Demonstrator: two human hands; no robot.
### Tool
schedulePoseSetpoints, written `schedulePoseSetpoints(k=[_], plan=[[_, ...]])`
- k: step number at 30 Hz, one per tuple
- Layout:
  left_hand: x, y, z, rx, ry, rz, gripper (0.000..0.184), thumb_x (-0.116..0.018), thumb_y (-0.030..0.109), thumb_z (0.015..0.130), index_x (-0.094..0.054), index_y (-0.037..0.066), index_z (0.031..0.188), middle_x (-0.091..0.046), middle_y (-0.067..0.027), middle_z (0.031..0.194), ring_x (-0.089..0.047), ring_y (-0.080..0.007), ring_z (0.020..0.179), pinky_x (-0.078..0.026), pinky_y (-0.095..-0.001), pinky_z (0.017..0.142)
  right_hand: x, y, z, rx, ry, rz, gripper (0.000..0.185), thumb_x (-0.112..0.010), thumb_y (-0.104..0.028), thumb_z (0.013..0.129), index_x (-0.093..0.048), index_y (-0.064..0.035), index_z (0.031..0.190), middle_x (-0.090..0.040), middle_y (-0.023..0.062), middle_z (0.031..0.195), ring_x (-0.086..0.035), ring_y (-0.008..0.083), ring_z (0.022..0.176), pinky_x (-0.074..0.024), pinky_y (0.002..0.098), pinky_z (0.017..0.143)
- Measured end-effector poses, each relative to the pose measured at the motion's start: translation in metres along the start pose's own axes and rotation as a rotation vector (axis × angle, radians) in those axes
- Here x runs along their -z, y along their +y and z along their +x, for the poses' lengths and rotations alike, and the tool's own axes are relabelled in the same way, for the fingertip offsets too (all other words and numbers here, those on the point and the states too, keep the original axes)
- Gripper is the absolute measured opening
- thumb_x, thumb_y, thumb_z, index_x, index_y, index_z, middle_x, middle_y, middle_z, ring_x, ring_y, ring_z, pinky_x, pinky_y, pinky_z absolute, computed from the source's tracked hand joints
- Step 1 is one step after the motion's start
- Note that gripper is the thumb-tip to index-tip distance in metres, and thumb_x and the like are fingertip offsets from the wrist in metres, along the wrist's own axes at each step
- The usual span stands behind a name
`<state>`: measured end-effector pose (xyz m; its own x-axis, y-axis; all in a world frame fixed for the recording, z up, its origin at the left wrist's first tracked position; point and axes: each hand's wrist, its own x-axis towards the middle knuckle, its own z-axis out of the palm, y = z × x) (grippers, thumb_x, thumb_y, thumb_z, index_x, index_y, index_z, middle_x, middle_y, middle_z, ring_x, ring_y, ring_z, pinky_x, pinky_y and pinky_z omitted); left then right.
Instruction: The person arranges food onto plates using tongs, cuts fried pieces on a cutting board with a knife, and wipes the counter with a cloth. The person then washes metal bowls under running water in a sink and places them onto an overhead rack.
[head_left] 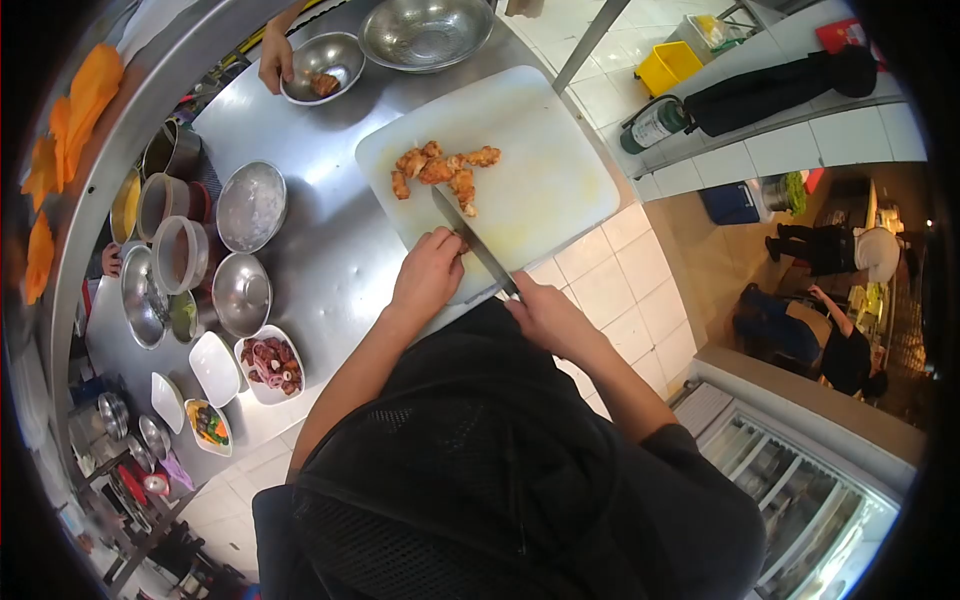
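A white cutting board (545,160) lies on the steel table, with several browned, fried-looking pieces of food (437,170) on its left half. My right hand (548,312) is wrapped round the handle of a long knife (485,252) at the board's near edge; the blade points up and left, its tip close to the food. Beside the blade, on its left, is my left hand (432,268), with its fingers curled together near the board's edge. Whatever its fingertips may hold is too small to make out.
Another person's hand (276,62) touches a steel bowl (340,55) with a browned piece inside, beside a larger bowl (425,30). Steel bowls, tubs and a white dish of meat (271,366) stand on the left. Two people (850,340) are at the far right.
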<state>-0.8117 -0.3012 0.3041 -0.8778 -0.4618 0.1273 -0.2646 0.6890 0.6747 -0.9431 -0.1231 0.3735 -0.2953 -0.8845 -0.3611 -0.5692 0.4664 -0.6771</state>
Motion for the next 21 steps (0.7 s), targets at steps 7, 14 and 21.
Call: schedulePoseSetpoints(k=[7,14,21], plan=[[0.002,-0.012,-0.016,0.061,0.087,-0.047,0.024,-0.069,0.004,0.078,-0.059,0.004,0.099,-0.058,-0.0130,0.105,-0.058,-0.0339,0.101,-0.051,-0.0414,0.084,0.015,0.004,0.004,0.022,0.038,0.055,0.033,-0.057,-0.017,0.094,-0.050,-0.0042,0.123,-0.063,0.0270,0.077,-0.063,0.0457,0.078,-0.0492,0.0526,0.068],[0.001,-0.016,-0.002,-0.004,0.186,0.014,0.054,-0.074,0.008,0.078,-0.051,0.007,0.127,-0.056,-0.0175,0.119,-0.056,-0.0351,0.113,-0.048,-0.0422,0.093,0.038,0.046,0.028,-0.060,0.380,0.229,0.037,-0.057,-0.013,0.095,-0.048,-0.0028,0.129,-0.062,0.0267,0.075,-0.064,0.0426,0.070,-0.0491,0.0467,0.065],[0.013,-0.009,0.029,0.114,-0.002,-0.076,0.058,-0.071,0.012,0.082,-0.046,0.007,0.134,-0.055,-0.0170,0.123,-0.054,-0.0352,0.112,-0.046,-0.0430,0.095,0.035,0.068,0.043,-0.263,0.231,0.255,0.039,-0.056,-0.012,0.094,-0.045,0.0033,0.129,-0.064,0.0292,0.081,-0.064,0.0454,0.080,-0.0494,0.0493,0.071]])
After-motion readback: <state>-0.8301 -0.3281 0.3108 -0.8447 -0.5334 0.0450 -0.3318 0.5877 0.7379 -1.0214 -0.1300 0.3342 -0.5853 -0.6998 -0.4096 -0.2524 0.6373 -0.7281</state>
